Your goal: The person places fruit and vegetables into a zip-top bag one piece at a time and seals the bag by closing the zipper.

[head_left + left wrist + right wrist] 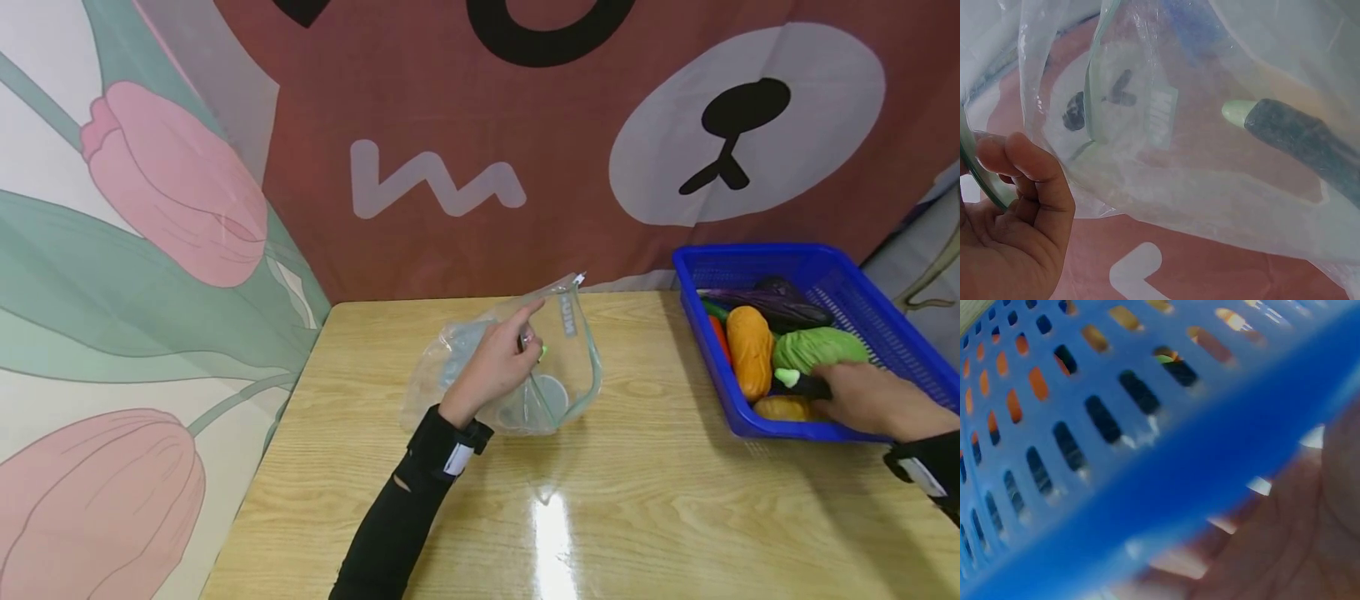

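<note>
My left hand holds the edge of a clear zip bag on the table, index finger stretched out and the other fingers curled at the bag's green seal. Seen through the film in the left wrist view is a dark, long vegetable with a pale green tip. My right hand reaches over the near rim of a blue basket. Its fingers grip a dark zucchini-like vegetable with a pale green end, partly hidden by the hand. In the right wrist view the basket's rim covers most of the fingers.
Inside the basket are a green cabbage, an orange squash-like vegetable, a purple eggplant, a yellow vegetable and something red. A printed cloth hangs behind the wooden table.
</note>
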Demonstrator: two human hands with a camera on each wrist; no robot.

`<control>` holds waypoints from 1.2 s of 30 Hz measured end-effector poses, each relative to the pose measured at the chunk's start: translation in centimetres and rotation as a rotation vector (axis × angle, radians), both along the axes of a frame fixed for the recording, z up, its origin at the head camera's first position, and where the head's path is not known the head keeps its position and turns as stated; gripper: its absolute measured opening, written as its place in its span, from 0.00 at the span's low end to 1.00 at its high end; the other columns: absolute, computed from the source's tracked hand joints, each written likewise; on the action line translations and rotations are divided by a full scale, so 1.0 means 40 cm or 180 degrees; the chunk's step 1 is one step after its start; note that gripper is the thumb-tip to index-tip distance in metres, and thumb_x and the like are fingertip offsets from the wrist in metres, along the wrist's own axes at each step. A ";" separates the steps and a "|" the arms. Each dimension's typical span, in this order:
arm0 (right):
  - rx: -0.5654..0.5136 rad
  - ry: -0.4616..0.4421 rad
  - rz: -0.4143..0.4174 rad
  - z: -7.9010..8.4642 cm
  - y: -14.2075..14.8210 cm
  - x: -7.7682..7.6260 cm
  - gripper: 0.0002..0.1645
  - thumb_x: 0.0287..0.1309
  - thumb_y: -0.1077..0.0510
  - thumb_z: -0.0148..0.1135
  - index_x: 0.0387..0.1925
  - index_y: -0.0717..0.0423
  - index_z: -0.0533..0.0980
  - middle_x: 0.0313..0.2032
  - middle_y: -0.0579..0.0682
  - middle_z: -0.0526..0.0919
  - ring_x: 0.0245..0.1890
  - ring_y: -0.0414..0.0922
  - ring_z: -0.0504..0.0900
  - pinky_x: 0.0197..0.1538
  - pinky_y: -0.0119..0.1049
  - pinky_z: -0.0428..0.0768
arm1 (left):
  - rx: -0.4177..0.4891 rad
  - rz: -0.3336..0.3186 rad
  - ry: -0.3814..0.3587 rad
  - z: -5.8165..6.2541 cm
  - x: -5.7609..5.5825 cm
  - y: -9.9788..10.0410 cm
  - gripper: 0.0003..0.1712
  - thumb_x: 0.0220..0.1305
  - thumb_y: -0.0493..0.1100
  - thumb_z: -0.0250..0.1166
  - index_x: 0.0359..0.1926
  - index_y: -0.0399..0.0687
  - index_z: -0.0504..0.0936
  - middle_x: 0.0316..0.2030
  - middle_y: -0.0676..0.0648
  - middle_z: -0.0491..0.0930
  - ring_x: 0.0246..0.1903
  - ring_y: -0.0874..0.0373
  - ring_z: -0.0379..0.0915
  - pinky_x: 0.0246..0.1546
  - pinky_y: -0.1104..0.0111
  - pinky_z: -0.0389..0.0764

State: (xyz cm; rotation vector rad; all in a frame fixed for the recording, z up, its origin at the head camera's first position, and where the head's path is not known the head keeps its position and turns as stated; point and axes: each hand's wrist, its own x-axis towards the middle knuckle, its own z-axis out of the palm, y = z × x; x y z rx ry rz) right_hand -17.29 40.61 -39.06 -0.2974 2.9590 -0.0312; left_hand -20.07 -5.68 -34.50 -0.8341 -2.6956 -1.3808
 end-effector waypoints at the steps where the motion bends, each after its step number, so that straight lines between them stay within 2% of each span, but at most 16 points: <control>1: 0.0016 0.0053 -0.0016 0.003 -0.003 -0.001 0.16 0.44 0.60 0.69 0.32 0.67 0.74 0.28 0.65 0.76 0.32 0.66 0.76 0.31 0.60 0.72 | 0.0002 0.0000 -0.0003 0.000 -0.001 0.000 0.31 0.67 0.36 0.51 0.70 0.45 0.60 0.21 0.52 0.71 0.16 0.61 0.63 0.21 0.70 0.65; 5: 0.0064 0.0250 -0.0003 0.013 -0.020 -0.004 0.24 0.47 0.61 0.67 0.40 0.75 0.68 0.30 0.69 0.74 0.33 0.68 0.75 0.31 0.60 0.72 | -0.0001 0.0023 -0.0006 0.003 -0.002 0.002 0.31 0.67 0.35 0.51 0.70 0.46 0.60 0.22 0.52 0.72 0.17 0.60 0.63 0.21 0.70 0.65; 8: 0.0028 0.0341 -0.0011 0.019 -0.039 -0.003 0.26 0.51 0.62 0.64 0.43 0.78 0.64 0.30 0.71 0.74 0.31 0.66 0.76 0.30 0.58 0.73 | 0.0004 0.0024 -0.0020 0.005 -0.001 0.002 0.31 0.67 0.35 0.51 0.70 0.46 0.59 0.22 0.51 0.72 0.17 0.60 0.63 0.21 0.70 0.65; 11: -0.0121 0.0518 -0.0030 0.028 -0.055 0.002 0.24 0.53 0.63 0.62 0.39 0.78 0.60 0.25 0.67 0.71 0.24 0.60 0.74 0.24 0.51 0.73 | 0.0014 0.0007 -0.0025 0.004 -0.001 0.002 0.31 0.67 0.35 0.51 0.70 0.45 0.59 0.22 0.51 0.71 0.16 0.60 0.63 0.21 0.70 0.64; 14: -0.0342 0.0823 -0.0013 0.039 -0.069 0.008 0.21 0.54 0.64 0.61 0.34 0.75 0.58 0.21 0.62 0.67 0.19 0.54 0.70 0.19 0.46 0.68 | 0.0013 0.0000 -0.0029 0.003 0.000 0.002 0.31 0.67 0.35 0.51 0.71 0.45 0.59 0.21 0.51 0.71 0.16 0.59 0.62 0.20 0.70 0.63; 19: -0.0585 0.1146 -0.0063 0.060 -0.097 0.009 0.21 0.57 0.64 0.60 0.33 0.74 0.57 0.19 0.59 0.63 0.15 0.50 0.67 0.16 0.42 0.65 | 0.0004 0.0009 -0.0044 0.001 0.001 0.001 0.31 0.67 0.37 0.50 0.71 0.47 0.59 0.21 0.51 0.71 0.16 0.59 0.62 0.21 0.70 0.63; 26: -0.0843 0.1302 -0.0120 0.094 -0.133 0.012 0.22 0.59 0.62 0.59 0.34 0.73 0.56 0.18 0.56 0.61 0.12 0.46 0.63 0.15 0.38 0.61 | 0.0008 0.0009 -0.0066 -0.001 0.001 0.001 0.31 0.68 0.37 0.50 0.71 0.48 0.58 0.21 0.51 0.71 0.16 0.59 0.62 0.20 0.70 0.63; 32: -0.1193 0.1272 -0.0365 0.113 -0.160 0.015 0.28 0.61 0.60 0.57 0.43 0.77 0.52 0.18 0.58 0.61 0.11 0.47 0.64 0.14 0.38 0.62 | 0.0014 0.0003 -0.0070 -0.002 0.001 0.002 0.31 0.68 0.36 0.50 0.71 0.47 0.59 0.21 0.51 0.71 0.16 0.59 0.62 0.20 0.70 0.63; 36: -0.1341 0.1379 -0.0379 0.127 -0.177 0.014 0.28 0.61 0.59 0.57 0.45 0.76 0.52 0.19 0.58 0.61 0.11 0.47 0.64 0.14 0.37 0.61 | 0.0034 -0.0008 -0.0085 -0.003 0.001 0.002 0.31 0.68 0.37 0.50 0.71 0.47 0.58 0.21 0.51 0.71 0.16 0.59 0.62 0.20 0.70 0.63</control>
